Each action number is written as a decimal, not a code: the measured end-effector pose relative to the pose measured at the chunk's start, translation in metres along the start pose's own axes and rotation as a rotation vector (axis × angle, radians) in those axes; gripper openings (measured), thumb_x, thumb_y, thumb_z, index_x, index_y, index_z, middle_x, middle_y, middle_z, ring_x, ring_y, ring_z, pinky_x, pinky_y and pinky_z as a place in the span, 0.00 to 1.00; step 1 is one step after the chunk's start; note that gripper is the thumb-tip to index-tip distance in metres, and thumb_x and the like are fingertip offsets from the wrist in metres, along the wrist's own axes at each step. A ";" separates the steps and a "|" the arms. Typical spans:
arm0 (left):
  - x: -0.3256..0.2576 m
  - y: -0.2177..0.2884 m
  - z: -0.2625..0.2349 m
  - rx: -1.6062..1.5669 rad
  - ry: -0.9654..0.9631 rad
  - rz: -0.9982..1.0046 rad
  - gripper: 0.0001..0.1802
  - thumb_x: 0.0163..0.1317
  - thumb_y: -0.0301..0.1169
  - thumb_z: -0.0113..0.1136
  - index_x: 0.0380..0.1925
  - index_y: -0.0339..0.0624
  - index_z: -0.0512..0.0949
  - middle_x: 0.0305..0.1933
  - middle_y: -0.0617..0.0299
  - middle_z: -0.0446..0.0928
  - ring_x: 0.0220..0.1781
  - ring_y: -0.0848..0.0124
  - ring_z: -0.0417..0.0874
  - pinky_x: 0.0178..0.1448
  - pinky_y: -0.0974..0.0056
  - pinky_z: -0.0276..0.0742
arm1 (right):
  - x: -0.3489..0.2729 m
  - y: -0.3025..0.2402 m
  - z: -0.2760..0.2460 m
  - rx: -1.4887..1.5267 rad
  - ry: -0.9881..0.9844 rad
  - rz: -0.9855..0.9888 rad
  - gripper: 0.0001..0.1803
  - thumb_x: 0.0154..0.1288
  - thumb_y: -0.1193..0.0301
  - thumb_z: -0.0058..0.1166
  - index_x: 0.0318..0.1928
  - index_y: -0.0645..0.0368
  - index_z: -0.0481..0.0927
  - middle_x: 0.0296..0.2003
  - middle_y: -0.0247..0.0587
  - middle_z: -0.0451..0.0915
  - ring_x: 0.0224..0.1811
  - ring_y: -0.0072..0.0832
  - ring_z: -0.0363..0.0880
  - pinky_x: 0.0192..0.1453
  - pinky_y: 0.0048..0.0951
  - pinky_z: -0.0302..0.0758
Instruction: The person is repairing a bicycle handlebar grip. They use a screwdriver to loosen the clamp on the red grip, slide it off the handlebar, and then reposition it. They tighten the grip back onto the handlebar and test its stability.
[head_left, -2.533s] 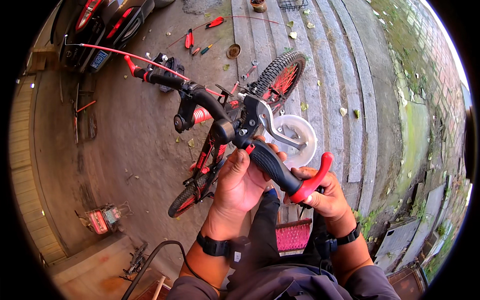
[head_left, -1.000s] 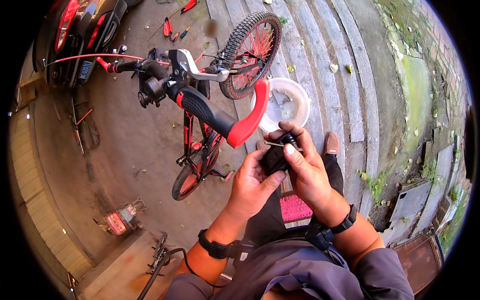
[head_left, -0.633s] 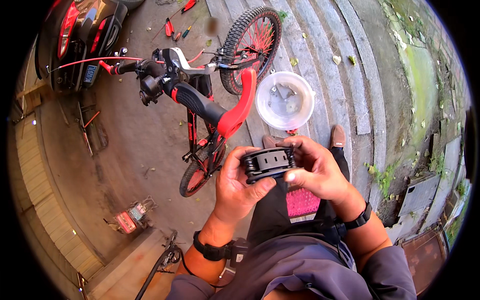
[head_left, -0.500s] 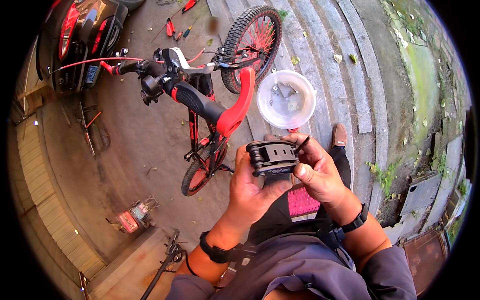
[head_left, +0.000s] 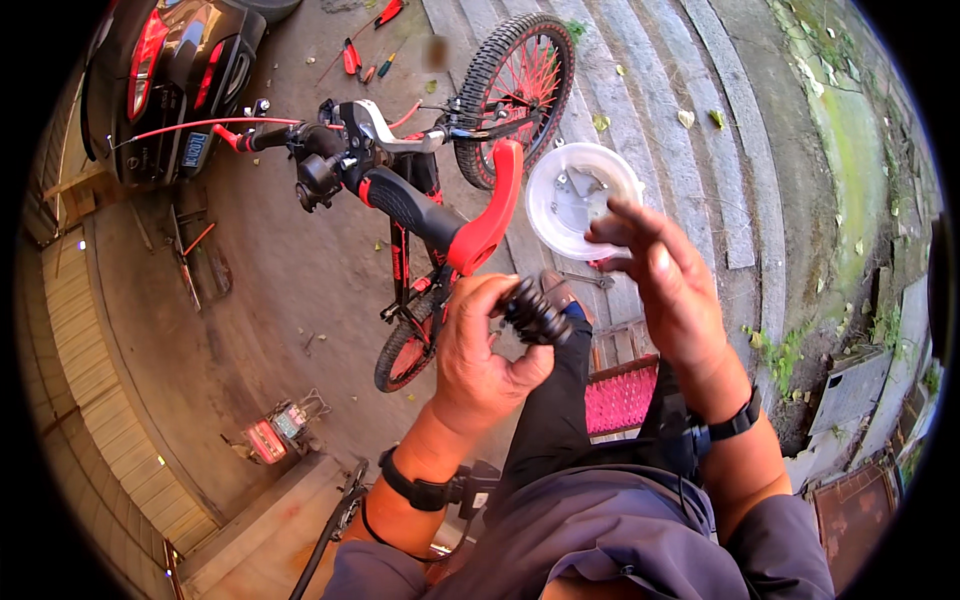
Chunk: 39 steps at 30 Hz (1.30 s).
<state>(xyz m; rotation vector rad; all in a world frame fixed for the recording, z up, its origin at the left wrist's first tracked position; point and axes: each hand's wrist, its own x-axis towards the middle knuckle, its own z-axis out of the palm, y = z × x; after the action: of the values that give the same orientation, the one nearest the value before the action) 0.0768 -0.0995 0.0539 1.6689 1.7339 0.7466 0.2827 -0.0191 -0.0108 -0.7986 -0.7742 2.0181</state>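
Note:
My left hand (head_left: 475,360) is closed around a compact black folding multi-tool (head_left: 535,312), its ridged end turned up between thumb and fingers. My right hand (head_left: 675,290) is apart from it, fingers spread and holding nothing, near the edge of a translucent plastic bucket (head_left: 536,232). Small metal parts (head_left: 580,185) lie inside the bucket. Just beyond my left hand is a bicycle's red bar end (head_left: 496,205) and black handlebar grip (head_left: 410,210). The bicycle's front wheel (head_left: 515,95) has red spokes.
A wrench (head_left: 590,281) lies by the bucket. A pink textured seat (head_left: 622,398) is between my legs. Red-handled pliers (head_left: 351,58) lie on the ground farther off. A dark car (head_left: 165,100) stands at the far left, and stone slabs (head_left: 690,170) run along the right.
My right hand has let go of the multi-tool and moved right, its fingers opening. My left hand keeps the tool and has tilted it so that the ridged end shows.

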 end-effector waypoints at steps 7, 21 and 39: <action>0.011 -0.009 -0.016 0.181 0.032 0.155 0.37 0.61 0.43 0.71 0.60 0.33 0.65 0.52 0.45 0.73 0.49 0.54 0.79 0.53 0.54 0.78 | 0.066 -0.032 0.038 -0.039 -0.184 -0.067 0.26 0.74 0.64 0.58 0.66 0.63 0.73 0.50 0.37 0.84 0.51 0.20 0.81 0.54 0.24 0.76; 0.010 -0.006 -0.017 0.196 -0.072 0.326 0.34 0.62 0.44 0.70 0.58 0.34 0.67 0.48 0.48 0.75 0.42 0.54 0.80 0.43 0.55 0.80 | 0.085 -0.035 0.048 -0.063 -0.225 -0.005 0.22 0.72 0.63 0.60 0.62 0.58 0.78 0.44 0.24 0.84 0.41 0.10 0.77 0.40 0.16 0.71; 0.007 -0.008 -0.028 0.290 -0.178 0.449 0.37 0.61 0.49 0.69 0.59 0.34 0.68 0.53 0.46 0.75 0.46 0.52 0.83 0.44 0.57 0.83 | 0.091 -0.034 0.053 0.020 -0.300 -0.012 0.19 0.75 0.62 0.56 0.59 0.60 0.76 0.43 0.34 0.84 0.44 0.18 0.81 0.47 0.22 0.76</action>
<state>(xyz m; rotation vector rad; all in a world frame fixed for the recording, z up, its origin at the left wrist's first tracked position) 0.0506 -0.0921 0.0654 2.2922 1.4073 0.5306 0.2161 0.0617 0.0238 -0.4823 -0.9213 2.1585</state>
